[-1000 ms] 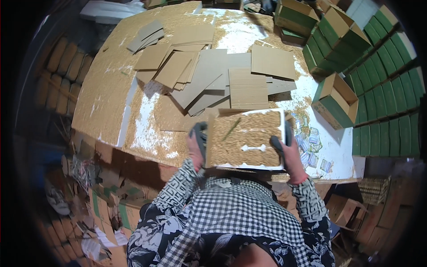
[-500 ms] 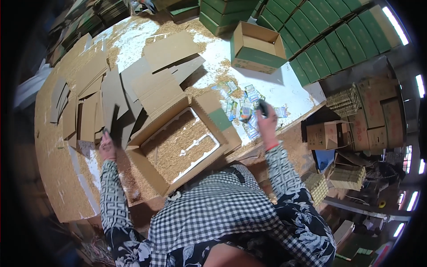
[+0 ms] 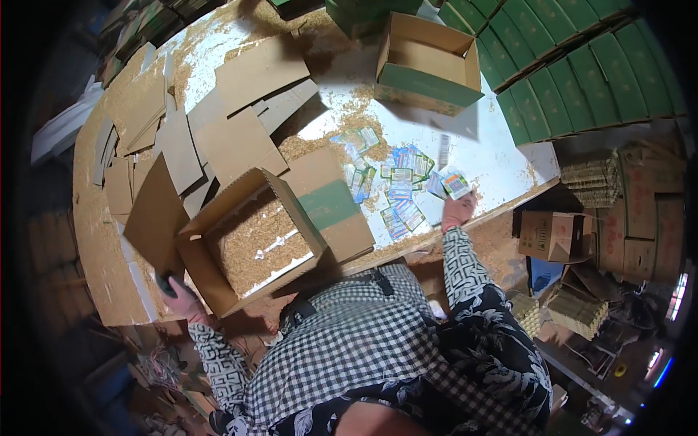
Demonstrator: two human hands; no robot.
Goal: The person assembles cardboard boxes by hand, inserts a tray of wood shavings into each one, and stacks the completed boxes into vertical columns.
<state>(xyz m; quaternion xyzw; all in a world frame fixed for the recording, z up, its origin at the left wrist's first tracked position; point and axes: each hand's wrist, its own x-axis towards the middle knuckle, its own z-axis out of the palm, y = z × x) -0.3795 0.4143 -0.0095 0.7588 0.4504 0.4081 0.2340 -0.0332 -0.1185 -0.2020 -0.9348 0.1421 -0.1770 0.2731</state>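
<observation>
An open brown cardboard box [image 3: 243, 287] stands before me on the table, its inside showing wood shavings and white patches. My left hand [image 3: 183, 298], dark at the fingertips, is closed at the lower corner of a raised cardboard flap [image 3: 154, 207] on the box's left side. The flap partly hides those fingers. Near the table's right edge, my right hand [image 3: 459, 209] pinches a small printed card [image 3: 456, 184]; other cards lie against it. More loose printed cards [image 3: 401, 174] are spread on the table just left of that hand.
A green-sided open box [image 3: 425, 91] stands at the far right of the table. Behind it rise stacked green boxes [image 3: 567, 87]. Flat cardboard sheets [image 3: 240, 145] overlap at the left and middle. Wood shavings cover much of the table. Brown cartons [image 3: 552, 234] stand off to the right.
A cardboard flap now stands raised on the box's left side. My left hand has come nearer me, beside that flap. My right hand has shifted rightward and now has a card in it.
</observation>
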